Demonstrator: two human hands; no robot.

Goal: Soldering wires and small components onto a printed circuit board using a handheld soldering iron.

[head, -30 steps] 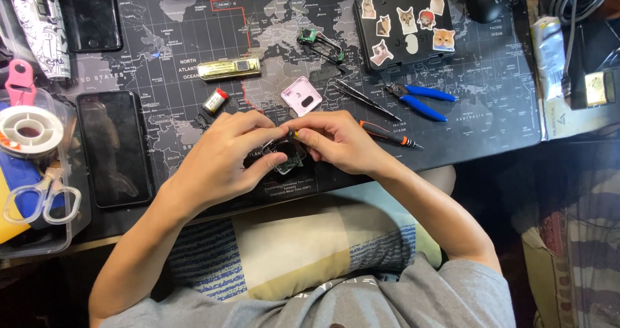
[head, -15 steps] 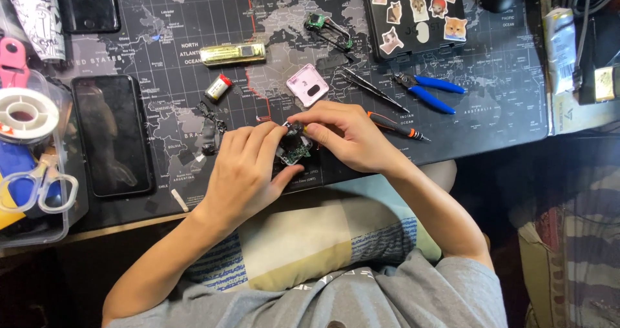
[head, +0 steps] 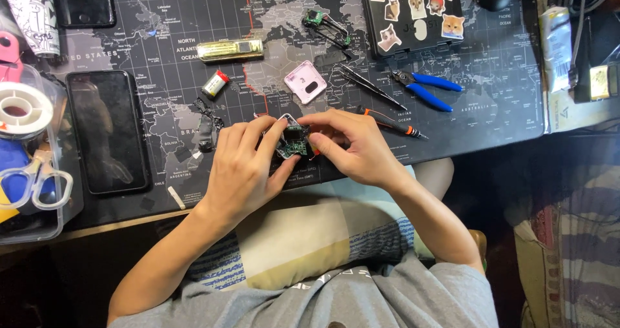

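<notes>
A small green circuit board [head: 294,144] in a pale casing rests on the dark world-map desk mat [head: 161,82], near its front edge. My left hand [head: 248,166] grips the board from the left, thumb under it and fingers over its top. My right hand [head: 352,144] holds it from the right, fingertips pinching its upper edge. Parts of the board are hidden by my fingers.
A black-and-orange screwdriver [head: 391,123] lies just behind my right hand. Blue-handled pliers [head: 426,86], black tweezers [head: 368,86], a pink square cover [head: 305,82], a small cylindrical battery [head: 215,84], a gold bar-shaped piece [head: 230,49], a dark phone [head: 106,131] and a clear box with scissors [head: 32,179] surround the spot.
Both hands stay on the small board. My left fingers have shifted further over its top, and the view has moved a little closer and lower.
</notes>
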